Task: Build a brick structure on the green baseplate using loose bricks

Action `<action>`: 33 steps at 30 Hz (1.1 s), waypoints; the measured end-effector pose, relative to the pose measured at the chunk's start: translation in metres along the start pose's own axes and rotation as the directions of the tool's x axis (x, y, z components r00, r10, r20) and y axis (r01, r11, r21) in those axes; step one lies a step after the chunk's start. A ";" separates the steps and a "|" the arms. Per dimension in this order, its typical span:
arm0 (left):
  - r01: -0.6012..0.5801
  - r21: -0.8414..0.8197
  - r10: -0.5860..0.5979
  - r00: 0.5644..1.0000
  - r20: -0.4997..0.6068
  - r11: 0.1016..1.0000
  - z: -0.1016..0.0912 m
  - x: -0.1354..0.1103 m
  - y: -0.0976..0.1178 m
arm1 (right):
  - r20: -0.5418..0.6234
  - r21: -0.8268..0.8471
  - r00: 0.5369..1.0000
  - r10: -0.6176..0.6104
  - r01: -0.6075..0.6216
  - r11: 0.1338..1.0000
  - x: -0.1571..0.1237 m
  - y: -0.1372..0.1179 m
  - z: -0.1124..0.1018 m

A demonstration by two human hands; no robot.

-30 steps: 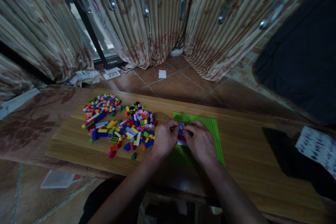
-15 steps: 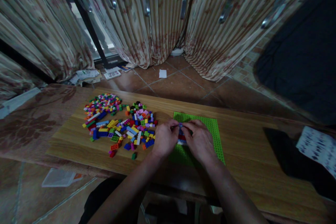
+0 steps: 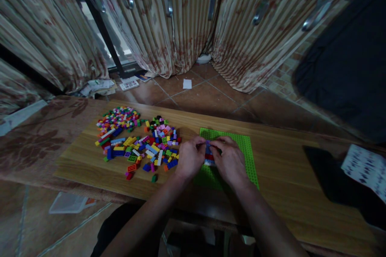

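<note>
My left hand [image 3: 190, 158] and my right hand [image 3: 229, 160] meet over a green studded baseplate [image 3: 249, 148]. Between their fingertips is a small blue-purple toy brick [image 3: 208, 143], gripped from its left and right sides. Just nearer to me, a red brick [image 3: 209, 156] and a whitish brick [image 3: 209, 163] show in the gap between the hands, on the baseplate. Fingers of both hands are bent and closed. My hands hide parts of these bricks and the middle of the plate.
Loose bricks of many colours [image 3: 153, 148] are spread left of my left hand, with a heap of smaller bricks [image 3: 123, 118] behind. A black flat object [image 3: 325, 176] and a printed sheet [image 3: 363, 170] lie at the right of the wooden board [image 3: 280, 168]. A clear plastic box [image 3: 66, 202] sits below, left.
My hands stay nearly in place over the baseplate, both at the blue-purple brick. Slightly more of that brick shows between the fingers now.
</note>
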State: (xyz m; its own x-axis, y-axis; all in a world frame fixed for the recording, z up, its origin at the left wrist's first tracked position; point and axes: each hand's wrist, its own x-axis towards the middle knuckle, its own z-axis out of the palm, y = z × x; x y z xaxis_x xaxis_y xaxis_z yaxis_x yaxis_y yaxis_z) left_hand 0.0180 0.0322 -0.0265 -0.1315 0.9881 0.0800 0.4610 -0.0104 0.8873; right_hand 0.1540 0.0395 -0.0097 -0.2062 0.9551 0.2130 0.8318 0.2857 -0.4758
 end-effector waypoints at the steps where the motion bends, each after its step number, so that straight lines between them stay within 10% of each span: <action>1: -0.002 0.002 0.002 1.000 -0.001 1.000 0.000 0.000 -0.001 | -0.009 0.008 1.000 -0.003 0.003 1.000 0.000 0.000 0.000; 26: 0.004 0.045 -0.005 1.000 0.025 0.999 0.002 0.004 -0.002 | 0.002 0.034 0.999 -0.039 0.039 0.999 -0.002 0.003 -0.006; 33: 0.029 0.147 -0.035 0.999 0.039 0.989 -0.015 -0.002 0.010 | -0.109 0.071 0.974 0.197 -0.190 0.979 0.001 0.035 -0.021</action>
State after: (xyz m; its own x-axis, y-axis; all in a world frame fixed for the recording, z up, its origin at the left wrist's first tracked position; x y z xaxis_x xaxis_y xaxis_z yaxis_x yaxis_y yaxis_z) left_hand 0.0100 0.0282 -0.0108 -0.1137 0.9930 0.0308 0.5812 0.0413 0.8127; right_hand 0.1931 0.0489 -0.0083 0.0191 0.9782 0.2066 0.8173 0.1038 -0.5668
